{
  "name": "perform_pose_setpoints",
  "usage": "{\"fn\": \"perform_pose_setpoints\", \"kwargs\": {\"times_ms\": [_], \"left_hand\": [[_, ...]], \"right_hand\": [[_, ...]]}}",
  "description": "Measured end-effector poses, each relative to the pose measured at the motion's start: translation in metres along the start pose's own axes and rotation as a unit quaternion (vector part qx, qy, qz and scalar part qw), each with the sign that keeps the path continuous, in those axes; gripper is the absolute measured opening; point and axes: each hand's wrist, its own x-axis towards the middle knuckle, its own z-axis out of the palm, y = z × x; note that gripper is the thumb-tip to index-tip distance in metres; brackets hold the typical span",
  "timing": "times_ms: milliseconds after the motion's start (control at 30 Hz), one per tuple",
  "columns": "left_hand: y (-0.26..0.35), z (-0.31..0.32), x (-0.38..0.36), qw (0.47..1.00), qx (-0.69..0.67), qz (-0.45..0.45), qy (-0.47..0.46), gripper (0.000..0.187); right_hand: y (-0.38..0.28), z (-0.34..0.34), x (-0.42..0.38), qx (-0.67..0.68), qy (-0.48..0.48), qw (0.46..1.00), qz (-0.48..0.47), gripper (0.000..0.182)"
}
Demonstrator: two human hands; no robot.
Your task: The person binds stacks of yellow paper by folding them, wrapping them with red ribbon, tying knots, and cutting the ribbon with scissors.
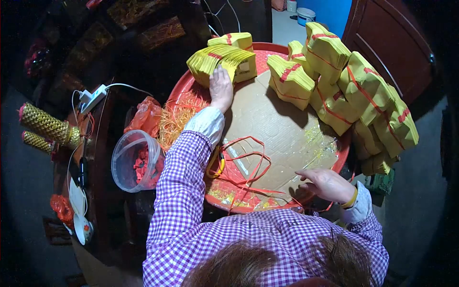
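Observation:
My left hand reaches to the front of a fanned row of yellow folded paper packets with red bands, at the back of the round red tray. Its fingers are closed on one yellow paper packet at the row's edge. My right hand hovers near the front right of a cardboard sheet lying on the tray, with fingers apart and nothing in them. Between my hands lie a loose red strap and scissors with a yellow-orange handle.
Strapped yellow bundles are piled along the red tray's right side. Shredded orange strips lie at its left. A clear plastic tub holding red pieces stands beside it. A power strip with white cords sits on the dark table.

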Motion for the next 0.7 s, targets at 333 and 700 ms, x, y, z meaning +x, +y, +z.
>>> {"fn": "perform_pose_setpoints", "kwargs": {"times_ms": [333,700], "left_hand": [[-0.005,-0.009,0.002,1.0,-0.029,0.012,-0.001,0.038],[-0.007,-0.003,0.004,1.0,-0.019,0.004,0.005,0.03]], "right_hand": [[-0.012,0.001,0.01,0.034,-0.022,0.999,-0.004,0.04],[-0.008,0.011,0.011,0.037,-0.024,0.999,0.012,0.039]]}}
